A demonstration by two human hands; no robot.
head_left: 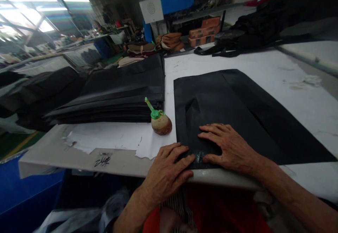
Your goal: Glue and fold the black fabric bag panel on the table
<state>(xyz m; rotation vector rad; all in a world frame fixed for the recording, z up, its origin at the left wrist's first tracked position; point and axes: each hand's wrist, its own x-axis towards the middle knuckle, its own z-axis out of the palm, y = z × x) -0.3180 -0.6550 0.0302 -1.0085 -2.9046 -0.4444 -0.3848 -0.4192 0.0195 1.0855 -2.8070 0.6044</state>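
A black sheet of material (211,95) lies flat on the white-covered table, its near edge along the table's front. My left hand (171,166) rests on the sheet's near left corner, fingers stretched out. To its right, my right hand (227,145) lies on the same sheet with fingers spread. Between the two hands a small shiny patch (199,156) shows on the black surface. Just beyond my left hand sits a round brown pot (161,124) with a green-coated brush or stick (149,104) standing out of its top.
At the left is a thick stack of black sheets (118,92). Brick-like blocks (202,36) and folded brown cloth (169,42) lie at the back. Dark fabric (261,25) is heaped at the back right. A blue bin (29,190) stands below the table's left end.
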